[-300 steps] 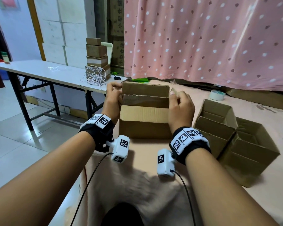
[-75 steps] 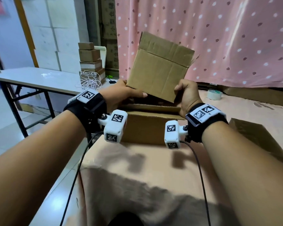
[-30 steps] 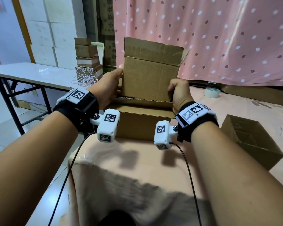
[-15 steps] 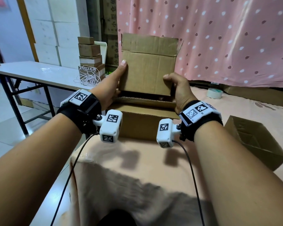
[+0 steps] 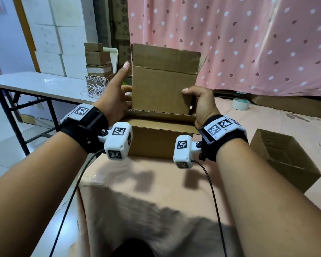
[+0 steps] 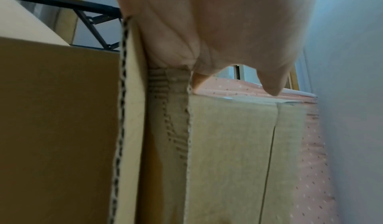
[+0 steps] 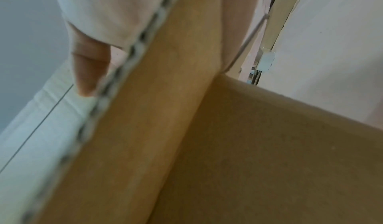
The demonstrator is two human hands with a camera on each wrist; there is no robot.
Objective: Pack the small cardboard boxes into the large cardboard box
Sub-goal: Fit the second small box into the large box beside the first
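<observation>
A small cardboard box [image 5: 163, 84] stands upright with its top flaps raised, its bottom sunk into the open top of the large cardboard box [image 5: 156, 141] on the pink-covered surface. My left hand [image 5: 119, 95] lies flat against the small box's left side, thumb pointing up. My right hand [image 5: 198, 101] grips the box's right edge, thumb on the front face and fingers round the side. Only blurred cardboard and my fingers [image 7: 89, 67] show in the wrist views. A second small box [image 5: 285, 160] sits open at the right.
A tape roll [image 5: 241, 103] lies at the back right before the pink dotted curtain [image 5: 248, 43]. A white table [image 5: 41, 84] to the left carries a stack of boxes [image 5: 98, 60] and a coil of string [image 5: 95, 89]. Floor drops off at the left.
The small box has turned upright and come down slightly into the large box. My left thumb has lifted off the box's front and points up; my right hand keeps its grip.
</observation>
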